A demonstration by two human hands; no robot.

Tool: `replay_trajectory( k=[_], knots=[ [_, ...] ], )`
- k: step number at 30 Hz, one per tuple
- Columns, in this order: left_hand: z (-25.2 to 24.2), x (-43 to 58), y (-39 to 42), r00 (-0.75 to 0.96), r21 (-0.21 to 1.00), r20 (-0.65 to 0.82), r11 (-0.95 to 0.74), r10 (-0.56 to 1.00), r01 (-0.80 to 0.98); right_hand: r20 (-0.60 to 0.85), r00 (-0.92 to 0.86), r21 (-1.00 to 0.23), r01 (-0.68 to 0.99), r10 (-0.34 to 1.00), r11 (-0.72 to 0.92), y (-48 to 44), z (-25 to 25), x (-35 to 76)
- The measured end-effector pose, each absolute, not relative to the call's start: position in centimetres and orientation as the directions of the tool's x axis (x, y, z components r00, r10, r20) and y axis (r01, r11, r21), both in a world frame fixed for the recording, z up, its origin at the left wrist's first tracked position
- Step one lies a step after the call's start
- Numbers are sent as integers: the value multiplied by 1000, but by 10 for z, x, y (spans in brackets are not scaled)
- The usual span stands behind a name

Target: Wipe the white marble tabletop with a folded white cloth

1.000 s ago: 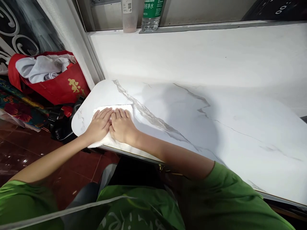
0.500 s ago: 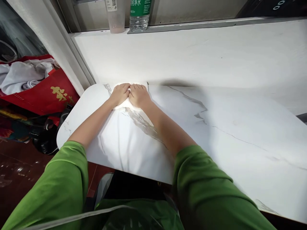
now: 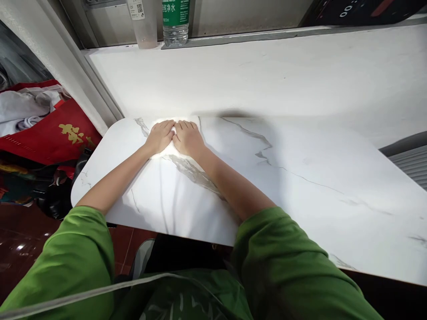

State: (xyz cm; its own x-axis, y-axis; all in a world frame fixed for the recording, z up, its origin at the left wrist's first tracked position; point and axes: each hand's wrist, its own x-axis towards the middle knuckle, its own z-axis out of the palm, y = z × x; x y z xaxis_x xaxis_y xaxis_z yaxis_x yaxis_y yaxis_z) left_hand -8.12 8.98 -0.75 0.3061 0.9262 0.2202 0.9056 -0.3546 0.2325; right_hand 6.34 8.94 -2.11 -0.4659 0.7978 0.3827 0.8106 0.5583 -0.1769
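My left hand and my right hand rest side by side near the back edge of a white marbled table, touching at the thumbs. Both have their fingers curled down and pressed together. Beneath and around them lies a very bright white patch; I cannot make out whether it is a cloth, a sheet or glare. Whatever the fingers may hold is hidden under them.
On the ledge behind stand a translucent cup and a water bottle with a green label. A black device is at the upper right. Left of the table is a red bag with white cloth inside.
The view has shifted and turned a little, bringing more of the black device and a grey ribbed object at the right into sight. My hands stay together at the same part of the table.
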Motion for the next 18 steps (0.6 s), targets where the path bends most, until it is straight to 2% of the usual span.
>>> replay_trajectory(
  k=[11,14,18],
  knots=[
    [2,-48,-83,322,146,194,-352,926,924,340,-584,-151,740,737,656,-67,-15,104],
    [4,-39,-110,369,126,196,-396,909,909,328,-594,-157,733,735,662,-95,-14,116],
    [7,-29,-119,410,168,191,-441,892,882,349,-558,-182,748,753,639,-107,-16,128]
  ],
)
